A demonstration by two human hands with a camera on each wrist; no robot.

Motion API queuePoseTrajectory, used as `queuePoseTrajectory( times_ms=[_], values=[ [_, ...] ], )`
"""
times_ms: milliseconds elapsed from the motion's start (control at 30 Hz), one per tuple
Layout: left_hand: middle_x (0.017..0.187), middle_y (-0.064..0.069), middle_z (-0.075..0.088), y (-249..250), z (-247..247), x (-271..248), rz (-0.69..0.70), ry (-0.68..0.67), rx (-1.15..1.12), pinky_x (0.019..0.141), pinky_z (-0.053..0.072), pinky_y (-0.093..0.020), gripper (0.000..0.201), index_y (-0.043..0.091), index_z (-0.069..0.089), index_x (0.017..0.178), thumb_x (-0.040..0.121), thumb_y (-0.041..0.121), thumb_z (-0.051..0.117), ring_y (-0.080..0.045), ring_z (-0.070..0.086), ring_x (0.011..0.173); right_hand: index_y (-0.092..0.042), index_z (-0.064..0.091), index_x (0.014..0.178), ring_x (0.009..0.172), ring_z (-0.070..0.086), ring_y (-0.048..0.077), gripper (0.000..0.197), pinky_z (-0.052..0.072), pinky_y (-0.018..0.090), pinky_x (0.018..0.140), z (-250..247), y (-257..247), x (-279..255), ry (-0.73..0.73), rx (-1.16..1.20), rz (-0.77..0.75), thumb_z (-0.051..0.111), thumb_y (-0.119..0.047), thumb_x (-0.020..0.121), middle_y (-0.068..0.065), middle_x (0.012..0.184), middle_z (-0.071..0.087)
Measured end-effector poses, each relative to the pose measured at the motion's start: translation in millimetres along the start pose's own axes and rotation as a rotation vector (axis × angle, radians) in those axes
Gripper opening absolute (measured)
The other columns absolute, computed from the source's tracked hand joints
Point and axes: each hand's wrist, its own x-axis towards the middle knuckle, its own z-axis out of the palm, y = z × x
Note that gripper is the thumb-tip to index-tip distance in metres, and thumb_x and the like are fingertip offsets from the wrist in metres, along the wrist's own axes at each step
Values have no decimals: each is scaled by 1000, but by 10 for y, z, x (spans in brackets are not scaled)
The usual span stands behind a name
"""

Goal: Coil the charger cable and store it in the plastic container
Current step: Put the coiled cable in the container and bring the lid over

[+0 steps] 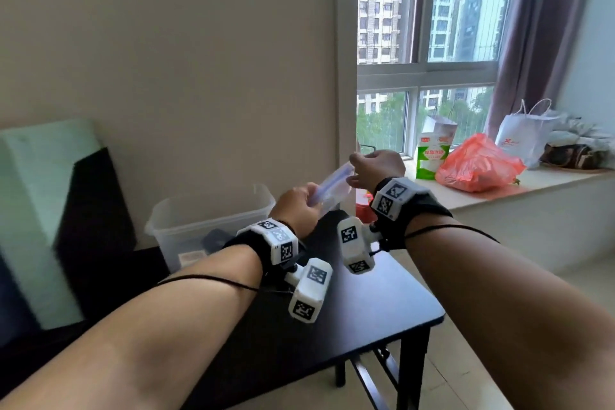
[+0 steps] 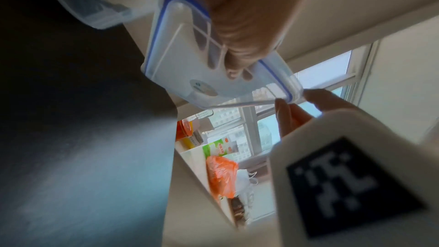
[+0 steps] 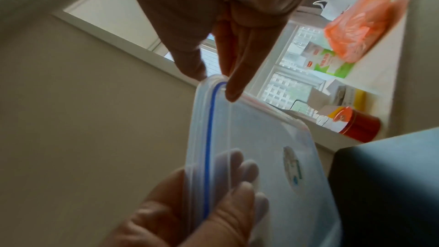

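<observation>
A translucent lid [image 1: 332, 185] with a blue seal hangs tilted in the air above the black table, held by both hands. My left hand [image 1: 312, 200] grips its near edge, thumb on one face and fingers seen through the plastic [image 3: 240, 172]. My right hand [image 1: 354, 173] pinches the far corner [image 3: 221, 85] between thumb and fingers. The clear plastic container [image 1: 206, 220] stands open on the table to the left of the hands, with a dark item [image 1: 216, 238] inside. In the left wrist view the lid [image 2: 190, 74] fills the centre and the container [image 2: 78, 3] is at top left. I cannot make out the cable.
The black table [image 1: 382, 303] ends just right of the hands. The window sill [image 1: 532, 190] carries an orange bag [image 1: 476, 165], a green packet [image 1: 431, 156], a white paper bag [image 1: 522, 138] and a red tin [image 3: 356, 125]. A pale green board [image 1: 40, 210] leans at the left.
</observation>
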Motion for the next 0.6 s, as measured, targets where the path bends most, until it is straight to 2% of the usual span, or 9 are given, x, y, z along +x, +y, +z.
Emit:
queuePoseTrajectory(
  times_ms=[67, 133, 200, 233, 267, 333, 433, 500, 600],
  values=[
    [92, -7, 72, -22, -159, 18, -34, 91, -120, 86, 53, -36, 15, 15, 65, 93, 81, 23, 62, -27, 66, 85, -11, 58, 60, 68, 72, 32, 24, 60, 43, 74, 100, -109, -20, -14, 175, -2, 57, -13, 84, 10, 62, 67],
    [93, -7, 73, -43, -370, 7, -85, 187, -283, 84, 55, -44, 18, 15, 65, 87, 74, 28, 64, -29, 69, 85, -14, 55, 62, 67, 71, 33, 24, 60, 45, 74, 195, -146, -31, -8, 183, -5, 53, -10, 85, 9, 60, 64],
    [93, -7, 71, -38, -618, -40, -112, 262, -456, 82, 57, -43, 3, 20, 63, 78, 79, 18, 65, -27, 67, 80, -16, 60, 67, 71, 71, 30, 18, 60, 44, 76, 283, -143, -33, 1, 101, -26, 54, -13, 84, 9, 67, 66],
    [93, -9, 69, -61, -743, -50, -134, 292, -559, 77, 56, -39, 14, 21, 61, 77, 84, 9, 62, -26, 66, 77, -15, 66, 76, 79, 71, 29, 12, 58, 42, 82, 331, -119, -10, 7, 26, -45, 55, -17, 82, 9, 77, 69],
    [93, -11, 68, -98, -866, -59, -146, 309, -674, 71, 56, -34, 17, 18, 59, 78, 87, 4, 58, -24, 66, 72, -13, 69, 92, 91, 69, 28, 18, 54, 39, 89, 369, -92, 14, 21, -71, -53, 57, -22, 81, 8, 92, 70],
    [88, -11, 68, -164, -1082, -83, -175, 361, -832, 55, 55, -25, 11, 12, 56, 84, 90, 3, 55, -17, 68, 59, -14, 56, 125, 115, 58, 27, 48, 44, 36, 101, 442, -7, 52, 3, -245, -26, 58, -34, 81, 7, 124, 62],
    [83, -11, 66, -409, -1423, -102, -226, 451, -964, 49, 56, -25, 6, 7, 54, 89, 90, 2, 53, -13, 69, 49, -19, 34, 142, 126, 48, 32, 79, 36, 45, 108, 685, 78, 77, -80, -367, -4, 52, -58, 75, 10, 141, 49],
    [81, -12, 62, -567, -1632, -147, -233, 464, -1009, 43, 54, -25, 9, 7, 51, 86, 92, 0, 50, -15, 69, 48, -16, 32, 143, 121, 52, 31, 81, 39, 41, 104, 903, 91, 77, -163, -324, -40, 51, -58, 77, 9, 137, 51],
    [83, -11, 56, -795, -1879, -195, -304, 408, -1057, 38, 51, -22, 13, 9, 46, 86, 96, 2, 43, -19, 69, 52, -15, 46, 128, 79, 62, 27, 55, 56, 31, 63, 1198, 59, 38, -188, -103, -23, 57, -41, 81, 8, 106, 56]
  ],
)
